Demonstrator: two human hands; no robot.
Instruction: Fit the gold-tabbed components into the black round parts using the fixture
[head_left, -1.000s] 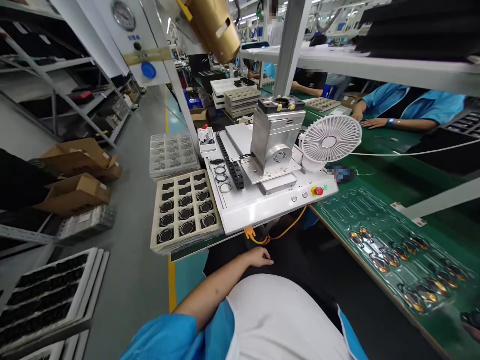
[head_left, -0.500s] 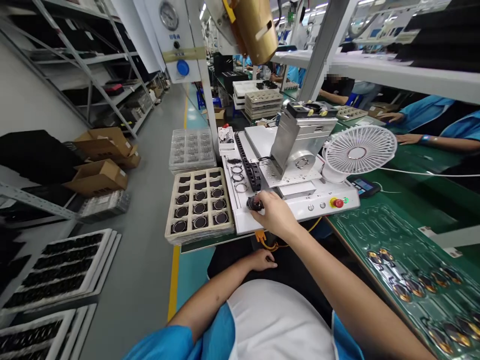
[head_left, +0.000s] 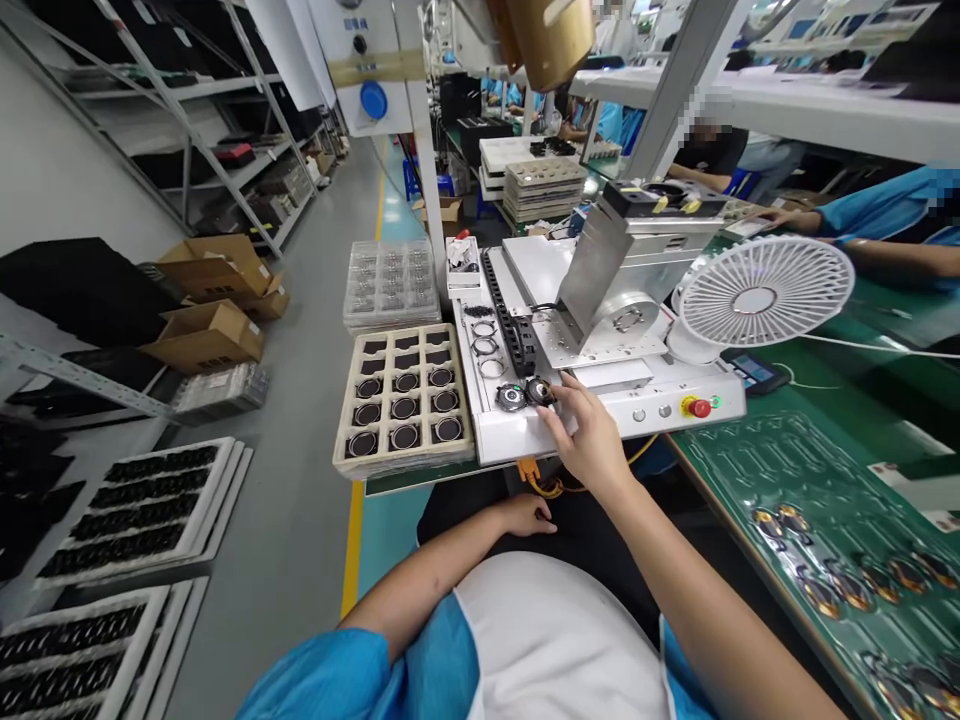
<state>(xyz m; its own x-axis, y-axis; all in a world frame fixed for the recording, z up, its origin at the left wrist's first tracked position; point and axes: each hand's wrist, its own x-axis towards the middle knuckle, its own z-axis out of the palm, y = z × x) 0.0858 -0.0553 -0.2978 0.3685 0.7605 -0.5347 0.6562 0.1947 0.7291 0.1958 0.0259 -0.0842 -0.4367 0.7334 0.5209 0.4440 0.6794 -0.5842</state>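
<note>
My right hand [head_left: 592,435] is at the front of the white machine base, its thumb and forefinger on the right edge of a round black watch part [head_left: 540,391] with a gold-coloured spot. Just left of it lies another round watch part [head_left: 511,397] with a silvery rim, face up on the base. Behind these, several thin metal rings [head_left: 486,346] lie in a column beside a black slotted strip [head_left: 517,335]. Down on my lap rests my left hand [head_left: 529,515], its fingers loosely curled with nothing visible in them.
A cream tray [head_left: 343,425] of round dark parts adjoins the base on the left, with clear plastic trays [head_left: 391,285] behind. A metal fixture [head_left: 611,270], white fan [head_left: 757,290] and red button [head_left: 699,408] stand to the right. A green tray [head_left: 795,450] holds gold-black parts.
My right hand has moved slightly right. Two round watch parts now show side by side where it covered a single dark one. My left hand stays on my lap; the view has shifted slightly.
</note>
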